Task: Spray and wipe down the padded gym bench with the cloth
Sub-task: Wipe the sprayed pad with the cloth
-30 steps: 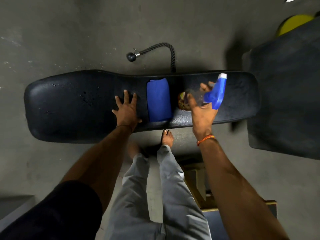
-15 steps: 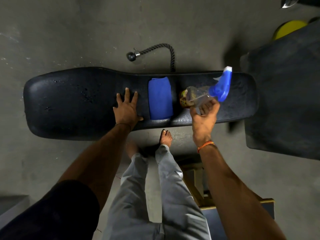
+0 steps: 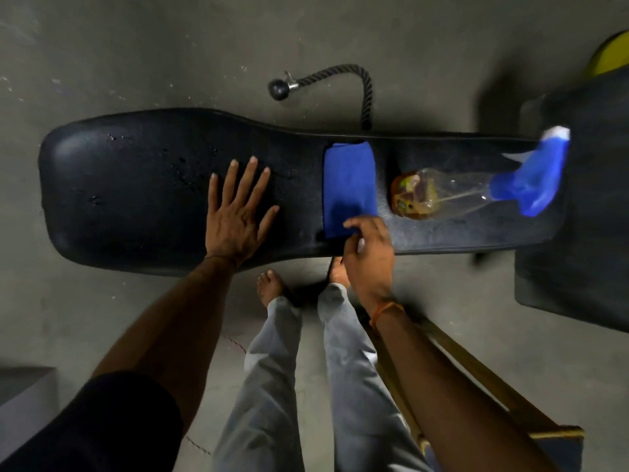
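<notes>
No readable text, numbers or brand marks can be made out. A yellow-brown label is seen on the base end of the spray bottle [image 3: 442, 192], but its print is too blurred and small to be read.

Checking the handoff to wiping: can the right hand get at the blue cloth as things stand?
Likely yes: the right hand is already at the blue cloth's near corner, with nothing between them; the spray bottle lies clear, farther right.

Setting: gym room. Evidence: black padded gym bench [image 3: 153, 185]; rope cable-machine attachment [image 3: 340, 74] on bare concrete floor [image 3: 136, 46]; black floor mat [image 3: 578, 250]; yellow ball-like item [image 3: 609, 56], partly visible.
</notes>
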The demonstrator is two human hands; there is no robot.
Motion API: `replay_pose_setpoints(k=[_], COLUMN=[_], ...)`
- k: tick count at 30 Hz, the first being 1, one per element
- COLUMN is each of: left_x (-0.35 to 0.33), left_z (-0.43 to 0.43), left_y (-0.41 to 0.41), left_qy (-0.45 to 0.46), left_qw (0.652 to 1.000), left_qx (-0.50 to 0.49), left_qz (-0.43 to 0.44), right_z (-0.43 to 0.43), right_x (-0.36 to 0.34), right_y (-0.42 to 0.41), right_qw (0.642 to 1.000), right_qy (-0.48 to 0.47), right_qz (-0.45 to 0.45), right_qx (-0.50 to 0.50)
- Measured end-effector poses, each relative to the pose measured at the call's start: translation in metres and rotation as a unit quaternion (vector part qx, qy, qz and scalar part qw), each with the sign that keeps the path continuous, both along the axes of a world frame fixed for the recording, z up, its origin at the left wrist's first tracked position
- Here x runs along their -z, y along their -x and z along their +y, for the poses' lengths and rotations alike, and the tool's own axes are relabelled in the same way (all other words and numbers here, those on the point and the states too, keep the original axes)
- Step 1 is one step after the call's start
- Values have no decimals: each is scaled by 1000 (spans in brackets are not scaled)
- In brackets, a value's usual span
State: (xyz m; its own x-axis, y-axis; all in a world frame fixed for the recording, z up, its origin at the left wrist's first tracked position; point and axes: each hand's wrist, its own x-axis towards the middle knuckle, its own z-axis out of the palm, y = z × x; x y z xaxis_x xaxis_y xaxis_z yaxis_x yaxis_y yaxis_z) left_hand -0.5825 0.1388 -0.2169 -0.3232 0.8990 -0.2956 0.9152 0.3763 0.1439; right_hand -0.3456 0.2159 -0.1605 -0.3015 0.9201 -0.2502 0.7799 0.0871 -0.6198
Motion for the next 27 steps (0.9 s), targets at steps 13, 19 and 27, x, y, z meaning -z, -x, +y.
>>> replay_pose_setpoints(k=[13,19,27], left_x=[17,23,15], left_z=[-3,-4,-4], left_y=[4,2,7], left_qy=[-48,-53,-56], left_qw=[999,998,998], left_qx=[-12,-8,15], left_qz=[7,14,0], right_z=[7,67,12], right_x=[62,68,55], right_y=[48,111,94], right_qw=[925,926,923], right_qy=[-133,-165,-149], right_qz=[-250,-216,-252], right_qx=[-254,-262,-249])
